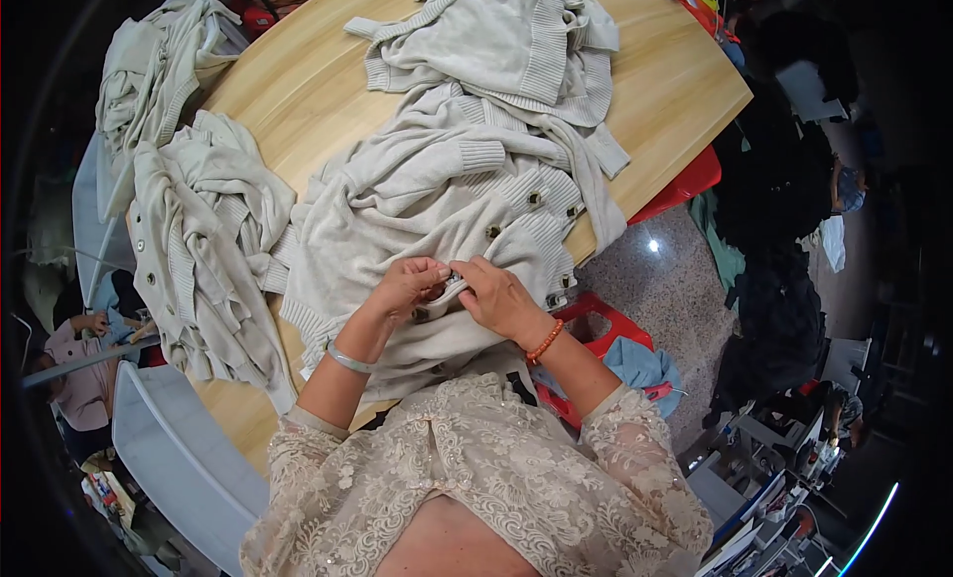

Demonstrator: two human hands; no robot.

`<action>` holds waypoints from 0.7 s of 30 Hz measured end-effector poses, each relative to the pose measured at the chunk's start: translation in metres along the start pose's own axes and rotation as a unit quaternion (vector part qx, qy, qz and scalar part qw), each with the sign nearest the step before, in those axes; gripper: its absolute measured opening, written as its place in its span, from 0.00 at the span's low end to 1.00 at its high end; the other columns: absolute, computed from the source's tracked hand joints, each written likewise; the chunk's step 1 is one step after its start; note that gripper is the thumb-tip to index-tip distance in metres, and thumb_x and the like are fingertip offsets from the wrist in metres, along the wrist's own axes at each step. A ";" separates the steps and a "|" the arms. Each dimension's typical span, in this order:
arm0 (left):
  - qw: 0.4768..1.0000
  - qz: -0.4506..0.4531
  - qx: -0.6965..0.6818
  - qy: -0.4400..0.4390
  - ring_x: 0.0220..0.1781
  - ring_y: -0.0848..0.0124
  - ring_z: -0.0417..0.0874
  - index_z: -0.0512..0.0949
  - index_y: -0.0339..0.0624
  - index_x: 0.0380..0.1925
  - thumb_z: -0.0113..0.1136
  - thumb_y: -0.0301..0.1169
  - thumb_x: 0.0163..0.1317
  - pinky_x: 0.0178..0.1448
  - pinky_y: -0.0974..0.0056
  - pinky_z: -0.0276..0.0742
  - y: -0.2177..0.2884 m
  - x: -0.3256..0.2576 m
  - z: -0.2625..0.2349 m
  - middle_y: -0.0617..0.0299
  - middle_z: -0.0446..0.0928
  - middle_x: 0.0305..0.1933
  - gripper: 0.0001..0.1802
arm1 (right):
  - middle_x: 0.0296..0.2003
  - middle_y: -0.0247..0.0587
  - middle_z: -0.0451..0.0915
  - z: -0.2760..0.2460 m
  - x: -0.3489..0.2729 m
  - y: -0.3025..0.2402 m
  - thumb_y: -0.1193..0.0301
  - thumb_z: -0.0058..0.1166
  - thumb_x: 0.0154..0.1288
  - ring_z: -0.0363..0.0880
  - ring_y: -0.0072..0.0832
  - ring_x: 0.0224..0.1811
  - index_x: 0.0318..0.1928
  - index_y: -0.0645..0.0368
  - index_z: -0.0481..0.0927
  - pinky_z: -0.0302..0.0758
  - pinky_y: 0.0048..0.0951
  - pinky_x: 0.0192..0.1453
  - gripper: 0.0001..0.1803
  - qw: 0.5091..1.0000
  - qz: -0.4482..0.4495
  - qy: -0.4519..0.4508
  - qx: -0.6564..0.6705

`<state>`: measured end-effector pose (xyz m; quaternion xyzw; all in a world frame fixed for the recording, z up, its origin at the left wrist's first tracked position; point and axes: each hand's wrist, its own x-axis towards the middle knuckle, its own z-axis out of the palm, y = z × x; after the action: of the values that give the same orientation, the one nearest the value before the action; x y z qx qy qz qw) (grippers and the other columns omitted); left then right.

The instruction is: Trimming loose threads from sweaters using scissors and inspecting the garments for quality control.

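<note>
A cream knitted cardigan [367,215] lies bunched on the wooden table in front of me, with dark buttons [493,231] along its ribbed edge. My left hand [407,287] is closed, its thumb and fingers pinching the knit beside a small dark button. Close against it, my right hand [499,297] is closed on the same fold from the right. The fingertips of both hands nearly meet and partly hide that button. More buttons show on the placket to the right of my hands.
A pile of cream knitwear [476,46] lies farther back on the wooden table [298,80]. Another cardigan [194,249] hangs over its left edge, beside a grey-white panel [174,458]. Red plastic stools [630,329] stand right of the table; blue cloth [640,368] rests on one.
</note>
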<state>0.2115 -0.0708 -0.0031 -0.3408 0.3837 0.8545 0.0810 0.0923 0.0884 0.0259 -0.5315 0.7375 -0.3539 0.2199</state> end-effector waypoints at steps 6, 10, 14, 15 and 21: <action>0.996 0.047 0.070 0.000 0.25 0.83 0.71 0.80 0.38 0.35 0.64 0.31 0.62 0.30 0.76 0.66 -0.005 0.001 -0.002 0.71 0.77 0.27 0.08 | 0.39 0.51 0.74 -0.002 -0.002 0.005 0.75 0.57 0.55 0.78 0.50 0.40 0.51 0.62 0.72 0.77 0.43 0.43 0.21 1.000 0.002 -0.013 0.025; 0.983 0.133 0.119 -0.042 0.33 0.80 0.75 0.81 0.35 0.40 0.64 0.30 0.62 0.38 0.72 0.72 0.002 -0.017 0.019 0.69 0.78 0.35 0.10 | 0.38 0.50 0.74 -0.007 -0.004 0.012 0.73 0.57 0.56 0.78 0.50 0.40 0.49 0.62 0.73 0.77 0.43 0.42 0.19 1.000 0.000 0.001 0.025; 0.870 0.248 0.425 0.021 0.37 0.73 0.77 0.80 0.31 0.42 0.60 0.24 0.60 0.43 0.68 0.73 -0.001 -0.023 0.014 0.59 0.78 0.37 0.11 | 0.38 0.51 0.75 -0.003 -0.004 0.013 0.74 0.55 0.57 0.77 0.50 0.40 0.47 0.62 0.74 0.76 0.42 0.44 0.16 0.997 0.014 -0.039 0.062; 0.886 0.233 0.400 0.031 0.36 0.70 0.77 0.79 0.32 0.42 0.58 0.21 0.58 0.42 0.67 0.73 -0.003 -0.024 0.016 0.55 0.77 0.35 0.11 | 0.38 0.51 0.75 -0.003 -0.003 0.015 0.74 0.55 0.57 0.77 0.50 0.40 0.47 0.62 0.74 0.76 0.42 0.44 0.16 0.997 0.013 -0.040 0.063; 0.872 0.269 0.406 0.049 0.33 0.73 0.74 0.79 0.33 0.39 0.54 0.20 0.60 0.39 0.69 0.71 -0.011 -0.019 0.013 0.58 0.76 0.33 0.08 | 0.36 0.52 0.76 -0.007 0.001 0.024 0.80 0.47 0.59 0.77 0.50 0.42 0.48 0.64 0.75 0.75 0.42 0.47 0.15 0.997 -0.033 -0.053 0.045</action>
<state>0.2240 -0.0515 0.0084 -0.2029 0.7769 0.5947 -0.0395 0.0725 0.0938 0.0126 -0.5630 0.6901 -0.3653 0.2707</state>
